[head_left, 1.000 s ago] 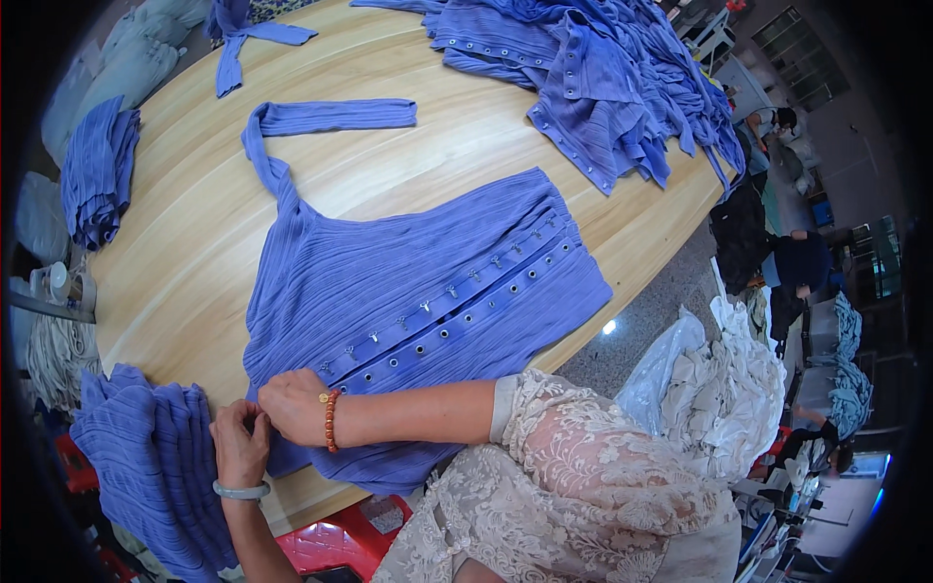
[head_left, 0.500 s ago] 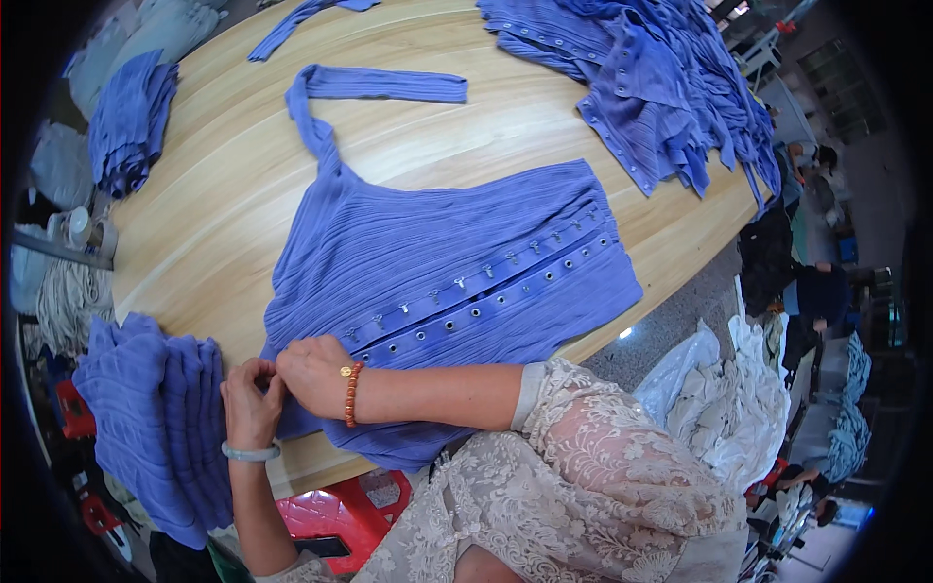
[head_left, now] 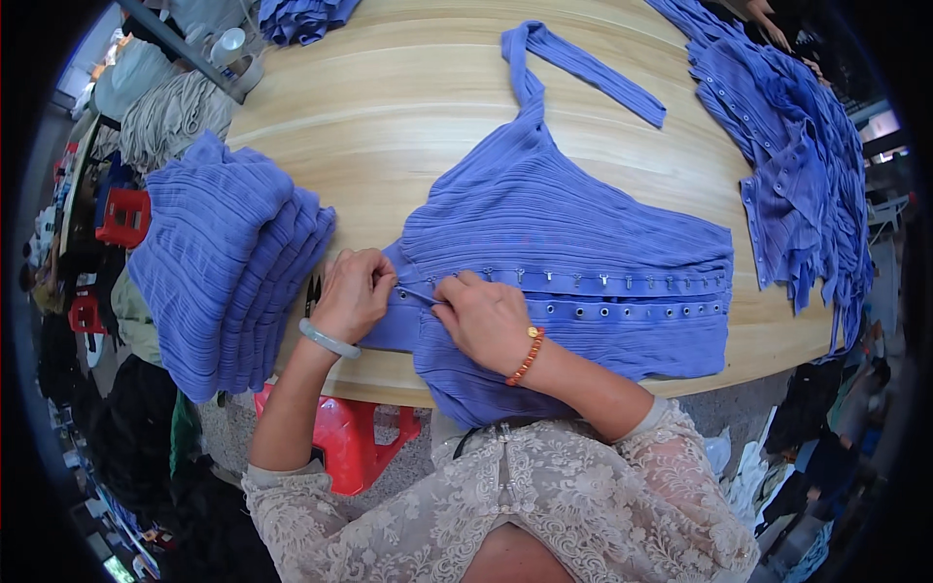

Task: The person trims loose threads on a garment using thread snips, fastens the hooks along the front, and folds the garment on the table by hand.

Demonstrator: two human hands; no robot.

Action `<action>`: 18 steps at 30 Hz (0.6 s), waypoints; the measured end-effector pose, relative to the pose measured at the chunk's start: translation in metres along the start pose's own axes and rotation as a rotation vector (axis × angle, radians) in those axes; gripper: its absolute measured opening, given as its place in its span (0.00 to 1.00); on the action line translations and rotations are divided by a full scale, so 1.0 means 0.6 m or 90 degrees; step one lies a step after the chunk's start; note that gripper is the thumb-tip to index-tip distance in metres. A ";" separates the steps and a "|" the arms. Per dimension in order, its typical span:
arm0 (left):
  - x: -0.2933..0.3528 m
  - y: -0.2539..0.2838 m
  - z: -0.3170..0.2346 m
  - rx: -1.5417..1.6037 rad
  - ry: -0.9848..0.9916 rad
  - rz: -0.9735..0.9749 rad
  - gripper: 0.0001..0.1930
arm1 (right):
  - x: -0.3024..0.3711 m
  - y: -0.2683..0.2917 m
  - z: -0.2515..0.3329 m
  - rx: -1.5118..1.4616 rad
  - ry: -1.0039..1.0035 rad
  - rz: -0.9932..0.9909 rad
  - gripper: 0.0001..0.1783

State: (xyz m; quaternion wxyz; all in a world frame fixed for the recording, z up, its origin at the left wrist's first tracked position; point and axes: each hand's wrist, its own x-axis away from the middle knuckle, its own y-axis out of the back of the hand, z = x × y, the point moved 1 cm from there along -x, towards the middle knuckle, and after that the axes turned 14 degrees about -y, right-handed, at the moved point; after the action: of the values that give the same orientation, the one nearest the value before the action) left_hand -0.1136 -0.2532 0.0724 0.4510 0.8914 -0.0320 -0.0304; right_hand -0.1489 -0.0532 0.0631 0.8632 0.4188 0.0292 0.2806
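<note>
A blue-violet ribbed top lies flat on the table, one long strap stretching away at its far side. Across it runs a front opening, hooks along one edge and metal eyelets along the other. At the garment's left end, my left hand is closed, pinching the edge of the opening by the band. Just right of it, my right hand is closed on the same opening, thumb and forefinger together. A narrow fold of cloth is pulled taut between the two hands. Whether a hook is under my fingertips is hidden.
Close by on the left stands a thick stack of folded blue-violet garments. A loose heap of similar buttoned garments hangs over the right edge of the wooden table. A red stool is below the near edge.
The view has swung, so table and garment appear shifted right. My hands, earlier touching each other, are now slightly apart, with cloth stretched between them.
</note>
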 end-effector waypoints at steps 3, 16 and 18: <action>0.003 -0.008 -0.009 -0.032 -0.022 -0.009 0.02 | 0.008 0.018 -0.003 0.028 -0.003 0.009 0.07; -0.031 -0.023 -0.052 -0.067 -0.114 0.053 0.05 | -0.005 0.006 -0.003 -0.041 0.021 -0.051 0.07; -0.035 -0.023 -0.047 -0.045 -0.100 0.059 0.05 | -0.010 0.003 -0.006 -0.058 0.022 -0.077 0.06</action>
State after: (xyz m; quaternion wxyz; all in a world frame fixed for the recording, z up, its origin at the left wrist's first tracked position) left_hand -0.1316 -0.2206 0.0783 0.4793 0.8674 -0.1072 -0.0804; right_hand -0.1560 -0.0527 0.0609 0.8962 0.3713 0.0566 0.2362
